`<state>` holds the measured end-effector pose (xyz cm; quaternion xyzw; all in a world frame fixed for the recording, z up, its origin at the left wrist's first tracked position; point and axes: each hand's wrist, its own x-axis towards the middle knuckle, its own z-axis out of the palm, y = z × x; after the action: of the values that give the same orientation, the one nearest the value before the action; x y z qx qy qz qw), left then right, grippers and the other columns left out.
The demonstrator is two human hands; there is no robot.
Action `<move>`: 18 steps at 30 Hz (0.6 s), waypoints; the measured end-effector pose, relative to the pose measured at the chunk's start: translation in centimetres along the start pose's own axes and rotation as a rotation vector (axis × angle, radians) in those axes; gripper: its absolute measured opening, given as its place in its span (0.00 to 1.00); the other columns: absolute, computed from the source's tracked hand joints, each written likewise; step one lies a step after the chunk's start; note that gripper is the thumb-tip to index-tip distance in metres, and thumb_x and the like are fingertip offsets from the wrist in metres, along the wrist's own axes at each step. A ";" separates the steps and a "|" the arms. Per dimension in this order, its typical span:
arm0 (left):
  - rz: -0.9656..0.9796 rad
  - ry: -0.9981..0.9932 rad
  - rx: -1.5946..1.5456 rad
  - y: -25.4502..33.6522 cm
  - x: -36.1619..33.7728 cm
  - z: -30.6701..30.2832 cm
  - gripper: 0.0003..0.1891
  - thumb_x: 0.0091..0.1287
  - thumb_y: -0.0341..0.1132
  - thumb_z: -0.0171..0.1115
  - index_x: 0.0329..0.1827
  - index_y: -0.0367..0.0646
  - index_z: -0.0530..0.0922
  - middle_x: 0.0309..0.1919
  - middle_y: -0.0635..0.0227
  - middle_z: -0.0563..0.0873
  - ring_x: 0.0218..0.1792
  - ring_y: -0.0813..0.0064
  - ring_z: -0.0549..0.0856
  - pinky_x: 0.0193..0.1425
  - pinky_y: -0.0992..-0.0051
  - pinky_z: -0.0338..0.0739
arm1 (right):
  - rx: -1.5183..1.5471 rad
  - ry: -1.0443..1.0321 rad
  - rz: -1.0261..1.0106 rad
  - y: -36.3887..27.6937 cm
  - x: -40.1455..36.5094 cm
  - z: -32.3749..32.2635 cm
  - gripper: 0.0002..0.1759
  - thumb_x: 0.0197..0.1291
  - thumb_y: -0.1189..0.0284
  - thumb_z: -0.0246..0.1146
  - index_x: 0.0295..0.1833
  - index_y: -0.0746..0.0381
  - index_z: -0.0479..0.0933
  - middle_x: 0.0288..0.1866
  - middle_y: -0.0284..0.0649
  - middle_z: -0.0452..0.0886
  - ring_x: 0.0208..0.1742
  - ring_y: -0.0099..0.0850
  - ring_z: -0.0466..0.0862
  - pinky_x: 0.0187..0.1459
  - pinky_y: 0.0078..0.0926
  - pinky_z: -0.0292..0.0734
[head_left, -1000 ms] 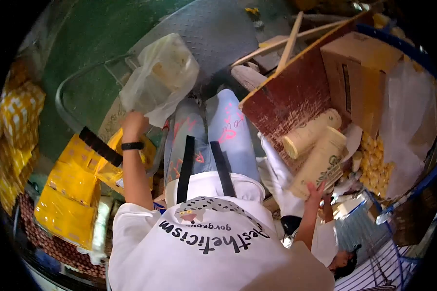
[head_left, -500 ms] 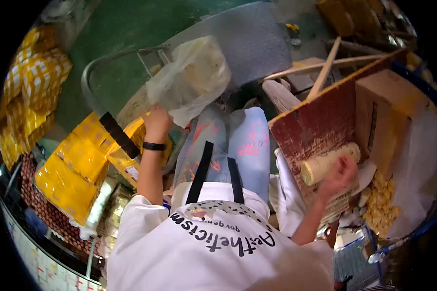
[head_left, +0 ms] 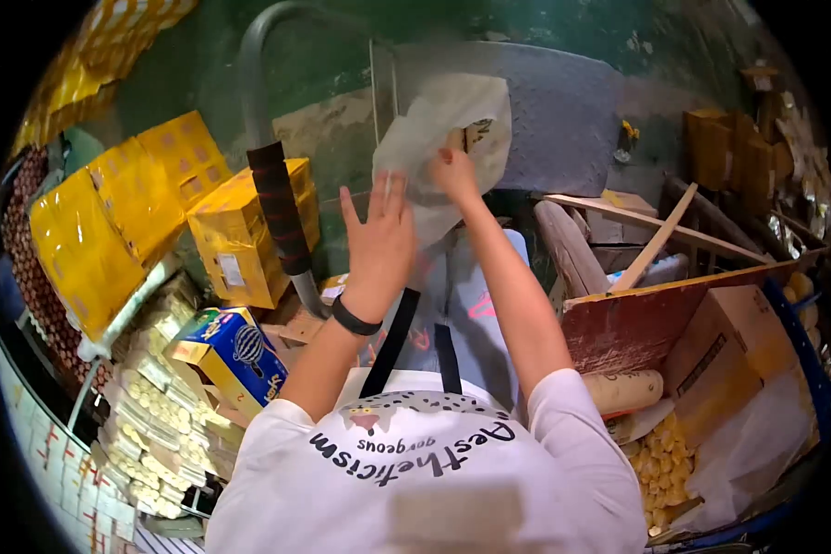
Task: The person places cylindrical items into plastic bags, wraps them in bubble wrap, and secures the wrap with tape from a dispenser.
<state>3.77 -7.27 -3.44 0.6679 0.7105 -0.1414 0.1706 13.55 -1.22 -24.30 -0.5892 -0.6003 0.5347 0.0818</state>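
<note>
A translucent white plastic bag (head_left: pixel 439 97) sits in front of my knees, with dark markings showing at its right side. My left hand (head_left: pixel 383 235) is open, its fingers spread flat against the near left edge of the bag. At the bag's middle, my right hand (head_left: pixel 454 175) is closed, with a small tan piece showing just beyond its fingers; I cannot tell what it is. Below the hands are my jeans (head_left: pixel 452 286) and two black straps (head_left: pixel 392 342).
A bent metal handle with a dark grip (head_left: pixel 280 208) rises at left, beside yellow-wrapped boxes (head_left: pixel 254 235) and a blue carton (head_left: pixel 235 355). At right, a red-brown board (head_left: pixel 619 323) borders a pale roll (head_left: pixel 623 392), yellow pieces (head_left: pixel 660 471) and a cardboard box (head_left: pixel 716 342). Wooden slats (head_left: pixel 660 235) cross behind.
My right hand has moved from the pale roll at right to the bag. My left hand, closed at the bag's edge before, is now spread open. The view has shifted.
</note>
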 end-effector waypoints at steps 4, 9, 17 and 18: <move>-0.103 -0.006 -0.134 0.0 -0.9 1.2 0.23 0.57 0.36 0.61 0.56 0.39 0.72 0.69 0.60 0.62 0.71 0.56 0.58 0.67 0.41 0.54 | 0.185 0.008 -0.071 -1.0 -5.3 -2.9 0.13 0.58 0.73 0.56 0.46 0.67 0.77 0.40 0.50 0.83 0.40 0.40 0.83 0.41 0.35 0.76; -0.018 0.153 -0.278 1.0 -3.4 -4.2 0.25 0.55 0.35 0.61 0.58 0.42 0.72 0.69 0.59 0.63 0.71 0.56 0.58 0.71 0.43 0.48 | 0.361 -0.126 0.056 0.0 -18.0 -7.3 0.13 0.59 0.73 0.60 0.49 0.64 0.76 0.39 0.39 0.83 0.41 0.26 0.82 0.45 0.25 0.77; -0.436 0.674 -0.414 -6.3 -7.0 -4.6 0.30 0.62 0.35 0.57 0.67 0.42 0.61 0.67 0.52 0.65 0.67 0.53 0.64 0.68 0.60 0.60 | 0.543 0.184 0.213 4.6 -35.8 -18.0 0.10 0.60 0.74 0.59 0.46 0.66 0.77 0.38 0.36 0.82 0.38 0.23 0.80 0.40 0.21 0.76; -0.500 0.566 -0.640 -6.9 -6.3 -2.4 0.30 0.63 0.36 0.57 0.68 0.41 0.59 0.67 0.51 0.65 0.66 0.52 0.66 0.64 0.62 0.66 | 0.540 0.198 0.206 5.9 -37.8 -18.5 0.10 0.61 0.74 0.59 0.47 0.66 0.76 0.38 0.36 0.82 0.38 0.23 0.80 0.40 0.21 0.76</move>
<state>-2.95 -12.41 1.23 0.4034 0.8751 0.2342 0.1286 41.68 -22.73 -0.91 -0.6530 -0.3628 0.6204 0.2388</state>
